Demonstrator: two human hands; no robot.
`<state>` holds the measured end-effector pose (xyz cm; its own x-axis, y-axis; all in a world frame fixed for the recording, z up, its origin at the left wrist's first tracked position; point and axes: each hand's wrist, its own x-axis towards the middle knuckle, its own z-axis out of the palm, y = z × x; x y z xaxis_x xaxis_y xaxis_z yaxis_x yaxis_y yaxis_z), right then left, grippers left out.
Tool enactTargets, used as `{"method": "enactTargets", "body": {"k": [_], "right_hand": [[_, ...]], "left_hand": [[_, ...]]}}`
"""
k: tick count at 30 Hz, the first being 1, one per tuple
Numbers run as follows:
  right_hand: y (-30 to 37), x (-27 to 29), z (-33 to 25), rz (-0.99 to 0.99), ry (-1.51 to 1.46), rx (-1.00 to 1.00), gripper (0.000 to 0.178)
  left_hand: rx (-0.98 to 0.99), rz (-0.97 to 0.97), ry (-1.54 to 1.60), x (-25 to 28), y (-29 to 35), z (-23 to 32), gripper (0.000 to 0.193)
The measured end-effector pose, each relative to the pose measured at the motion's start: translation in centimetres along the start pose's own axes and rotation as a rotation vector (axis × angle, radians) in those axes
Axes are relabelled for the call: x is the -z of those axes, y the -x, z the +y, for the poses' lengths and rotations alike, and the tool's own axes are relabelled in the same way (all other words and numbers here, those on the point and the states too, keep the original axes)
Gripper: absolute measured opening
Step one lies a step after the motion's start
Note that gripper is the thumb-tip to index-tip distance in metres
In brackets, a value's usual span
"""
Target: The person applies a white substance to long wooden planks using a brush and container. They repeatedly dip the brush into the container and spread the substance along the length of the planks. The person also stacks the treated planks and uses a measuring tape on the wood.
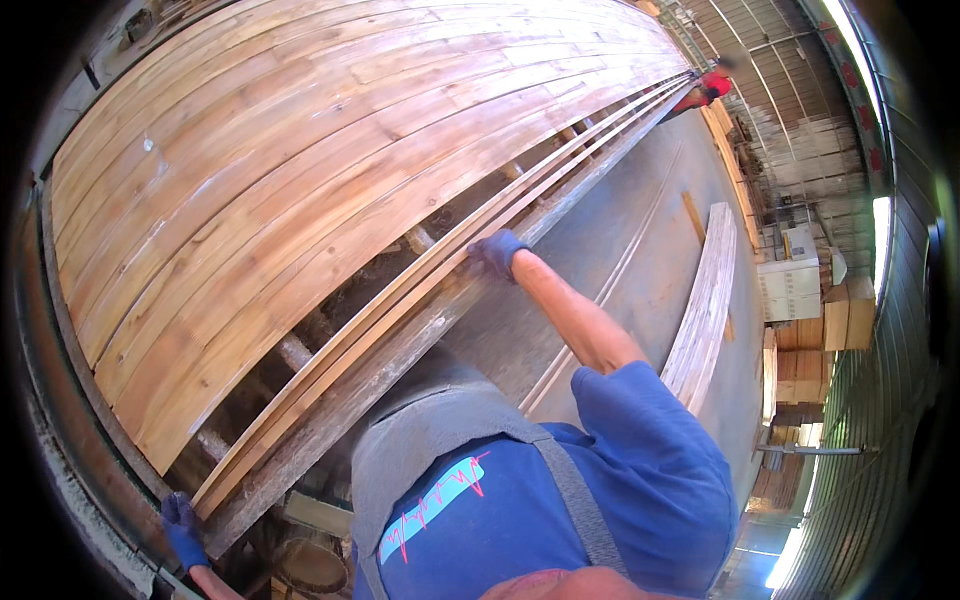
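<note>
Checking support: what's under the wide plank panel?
Pale crossbars show in the gap between the plank panel and narrow wooden strips; the panel covers everything farther beneath.

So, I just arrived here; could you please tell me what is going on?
A person in gloves has the left hand at the near end of long, narrow wooden strips and the right hand against them farther along. A co-worker in red is near the far end. A gap separates the strips from the wide board panel.
</note>
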<state>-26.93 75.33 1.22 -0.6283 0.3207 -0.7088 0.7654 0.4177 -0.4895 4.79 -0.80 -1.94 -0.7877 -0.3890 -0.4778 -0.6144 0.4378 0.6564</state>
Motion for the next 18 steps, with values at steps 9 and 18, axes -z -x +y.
{"method": "enactTargets", "body": {"k": [9,18], "right_hand": [[-1.1,0.4,-0.9,-0.014,-0.036,0.057,0.017],[-5.8,1.4,0.0,-0.120,0.543,0.507,0.016]], "left_hand": [[-0.167,0.343,-0.450,-3.2,0.6,1.8,0.040],[-0.098,0.678,0.221,-4.3,-1.4,3.1,0.033]]}}
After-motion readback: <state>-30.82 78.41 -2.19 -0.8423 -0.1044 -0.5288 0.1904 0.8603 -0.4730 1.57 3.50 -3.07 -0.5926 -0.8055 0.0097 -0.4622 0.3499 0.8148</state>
